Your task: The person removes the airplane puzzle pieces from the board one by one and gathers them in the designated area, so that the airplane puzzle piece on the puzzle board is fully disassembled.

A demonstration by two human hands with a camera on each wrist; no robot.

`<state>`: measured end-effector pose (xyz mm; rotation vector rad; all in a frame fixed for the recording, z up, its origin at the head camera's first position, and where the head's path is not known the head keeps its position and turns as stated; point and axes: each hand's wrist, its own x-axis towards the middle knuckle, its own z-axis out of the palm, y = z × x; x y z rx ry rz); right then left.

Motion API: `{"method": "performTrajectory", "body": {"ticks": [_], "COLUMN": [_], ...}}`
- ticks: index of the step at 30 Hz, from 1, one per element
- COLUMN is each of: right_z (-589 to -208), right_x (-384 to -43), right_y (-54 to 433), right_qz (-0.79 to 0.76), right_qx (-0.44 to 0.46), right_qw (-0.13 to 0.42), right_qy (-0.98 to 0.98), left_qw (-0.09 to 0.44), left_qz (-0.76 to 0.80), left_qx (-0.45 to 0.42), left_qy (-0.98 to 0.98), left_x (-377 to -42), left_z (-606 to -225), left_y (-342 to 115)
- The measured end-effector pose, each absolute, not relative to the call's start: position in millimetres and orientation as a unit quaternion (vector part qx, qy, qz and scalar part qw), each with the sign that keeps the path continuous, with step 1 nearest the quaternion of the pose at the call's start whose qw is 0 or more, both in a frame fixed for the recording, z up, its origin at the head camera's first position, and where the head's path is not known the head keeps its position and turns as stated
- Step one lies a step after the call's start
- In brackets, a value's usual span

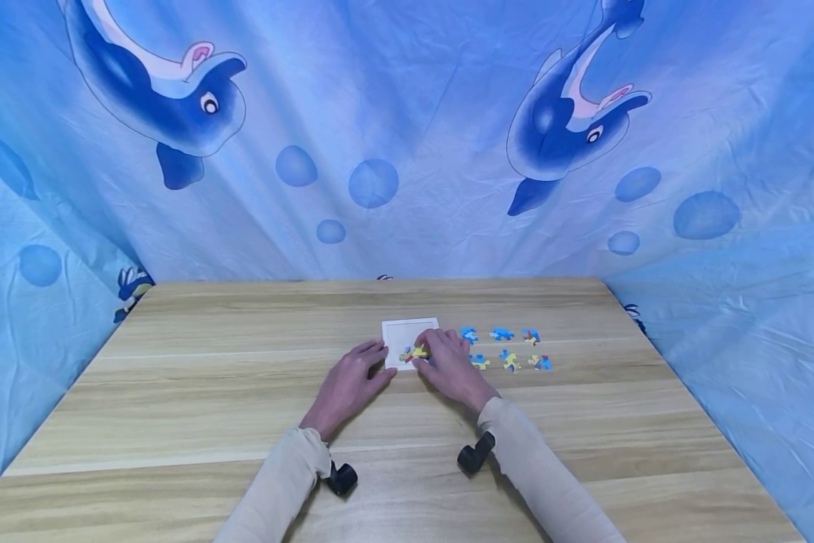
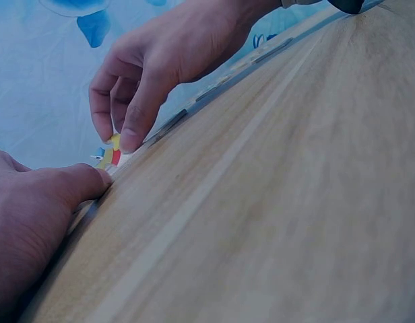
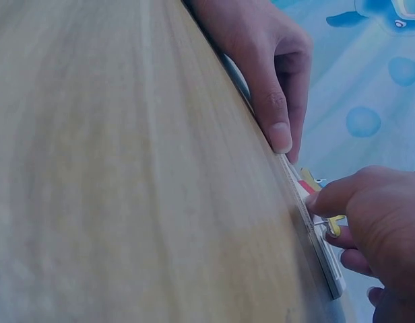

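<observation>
A white puzzle tray (image 1: 403,333) lies on the table between both hands. At its near left corner my left hand (image 1: 348,383) holds the rim, thumb along the near edge and fingers at the left side. My right hand (image 1: 453,369) reaches over the tray's right part and pinches a yellow puzzle piece (image 1: 422,351) between thumb and fingertips. Just left of it, colourful picture pieces (image 1: 405,354) lie in the tray's lower part. In the right wrist view the yellow piece (image 3: 336,225) shows at the right fingertips, tilted up from the tray; fingers hide some of it.
To the tray's right, several loose blue and yellow puzzle pieces (image 1: 510,361) lie in two rows on the wooden table (image 1: 196,392). One near-row piece (image 1: 479,362) is close beside the right hand. A blue dolphin-print curtain (image 1: 420,151) hangs behind and along both sides.
</observation>
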<state>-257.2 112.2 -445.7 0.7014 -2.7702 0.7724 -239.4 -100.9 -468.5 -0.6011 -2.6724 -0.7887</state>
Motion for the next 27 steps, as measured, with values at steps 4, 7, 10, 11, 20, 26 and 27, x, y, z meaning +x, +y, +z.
{"method": "performTrajectory", "body": {"ticks": [4,7,10,11,20,26,27], "right_z": [-446.4,-447.0,-448.0,-448.2,-448.5,-451.1,-451.0], "right_x": [-257.8,-258.5,-259.3,-259.8,-261.2,-264.3,-264.3], "right_y": [112.9,113.3,113.7,113.8,114.3,117.7,118.7], "right_qz": [0.268,0.28,0.3,0.308,0.387,0.448,0.452], "right_qx": [0.242,0.242,0.239,0.238,0.237,0.232,0.233], "right_qw": [0.093,0.088,0.079,0.078,0.069,0.043,0.043], "right_qy": [-0.928,-0.925,-0.92,-0.918,-0.888,-0.862,-0.86], "left_qw": [0.146,0.14,0.136,0.137,0.149,0.146,0.146], "left_qz": [-0.274,-0.275,-0.276,-0.277,-0.276,-0.276,-0.278], "left_qx": [-0.209,-0.207,-0.205,-0.206,-0.212,-0.209,-0.21], "left_qy": [-0.927,-0.929,-0.929,-0.928,-0.926,-0.927,-0.926], "left_x": [-239.5,-239.5,-239.7,-239.7,-240.8,-240.0,-239.6], "left_z": [-469.0,-468.9,-468.7,-468.9,-469.9,-469.8,-469.5], "left_y": [-101.1,-101.3,-101.4,-101.5,-101.1,-101.2,-101.3]}}
